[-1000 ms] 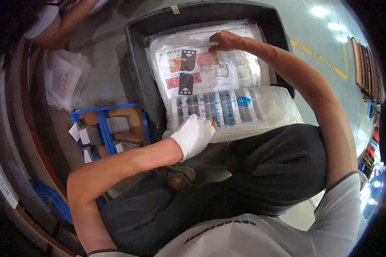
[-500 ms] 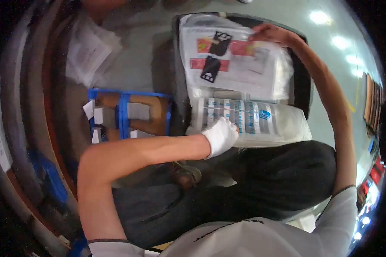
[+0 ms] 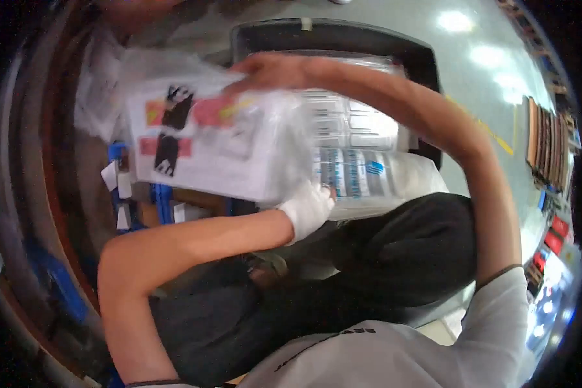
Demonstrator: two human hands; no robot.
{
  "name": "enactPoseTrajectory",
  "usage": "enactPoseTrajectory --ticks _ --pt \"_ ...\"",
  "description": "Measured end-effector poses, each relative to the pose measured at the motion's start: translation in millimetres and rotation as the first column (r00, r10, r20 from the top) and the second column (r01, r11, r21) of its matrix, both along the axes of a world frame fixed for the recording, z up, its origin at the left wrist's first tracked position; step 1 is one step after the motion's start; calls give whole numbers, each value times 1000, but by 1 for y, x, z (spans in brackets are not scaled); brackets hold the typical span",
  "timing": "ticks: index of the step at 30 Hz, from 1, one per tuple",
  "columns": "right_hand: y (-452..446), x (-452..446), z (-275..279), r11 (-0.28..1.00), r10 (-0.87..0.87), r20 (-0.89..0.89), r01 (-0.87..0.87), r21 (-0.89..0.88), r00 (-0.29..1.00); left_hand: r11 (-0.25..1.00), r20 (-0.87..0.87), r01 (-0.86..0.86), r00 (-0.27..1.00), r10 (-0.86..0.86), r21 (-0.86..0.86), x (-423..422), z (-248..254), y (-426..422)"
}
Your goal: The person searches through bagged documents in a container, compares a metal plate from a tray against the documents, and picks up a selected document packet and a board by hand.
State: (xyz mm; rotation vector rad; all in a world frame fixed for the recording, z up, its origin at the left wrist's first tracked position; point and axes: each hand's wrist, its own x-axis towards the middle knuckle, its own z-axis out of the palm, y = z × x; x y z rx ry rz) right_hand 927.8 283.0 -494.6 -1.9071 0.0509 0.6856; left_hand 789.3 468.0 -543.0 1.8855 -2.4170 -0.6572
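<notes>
A clear plastic bag holding a white printed sheet (image 3: 207, 152) hangs from the right hand's (image 3: 262, 72) blurred fingers, pinched at its upper edge. The white-gloved left hand (image 3: 309, 210) touches a blue-printed plastic bundle (image 3: 362, 173); its grip cannot be told. Behind stands a black tub (image 3: 265, 40) with packaged sheets (image 3: 370, 127), on grey floor (image 3: 204, 32).

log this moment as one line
gloved left hand on blue-printed plastic bags | right hand holding plastic-wrapped printed sheet | sheet partly over blue bins | plastic packs inside black tub
</notes>
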Motion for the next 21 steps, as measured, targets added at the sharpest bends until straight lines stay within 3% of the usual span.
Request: enactPoseTrajectory --ticks 2,3,5,6,7,8,10,11,12,13,14,16,19,21 --pt "20 11 -29 975 221 193 -210 -76 956 999 12 19 1000 -19 43 1 9 -1" --pt "11 11 -38 977 210 191 -197 -82 959 995 29 12 999 -15 98 0 10 -1" --pt "-10 21 -49 933 147 -26 -129 336 989 995 13 21 1000 -22 93 2 10 0" --pt "-24 21 -35 988 156 -15 -156 17 988 995 4 13 1000 -14 96 3 9 0" --pt "-43 15 -20 939 174 -2 -167 -300 985 994 -1 1 1000 0 106 3 9 0" --pt "-82 21 -68 941 232 -7 -226 -252 973 994 0 -9 1000 9 110 4 9 0" --pt "-144 -7 -128 845 267 118 -174 -506 956 994 58 21 998 -27 104 4 11 0" --pt "-173 -29 -150 771 333 190 -152 -618 924 994 59 21 998 -27 104 4 10 -1" --pt "-185 -53 -157 643 306 153 -85 -761 940 997 54 14 998 -18 81 3 9 -1" --pt "-197 -84 -161 515 400 291 50 -856 869 998 46 8 999 -11 59 3 8 -2" --pt "-200 -105 -164 495 268 228 69 -866 936 998 47 10 999 -13 60 4 7 -4" --pt "-223 -117 -194 462 267 265 118 -879 927 998 -21 -2 1000 4 69 8 6 -6" --pt "-225 -101 -169 517 180 287 158 -841 941 997 -69 -5 998 10 81 10 3 -9" --pt "-230 -97 -183 546 163 313 179 -818 936 996 -76 0 997 7 90 10 5 -12"
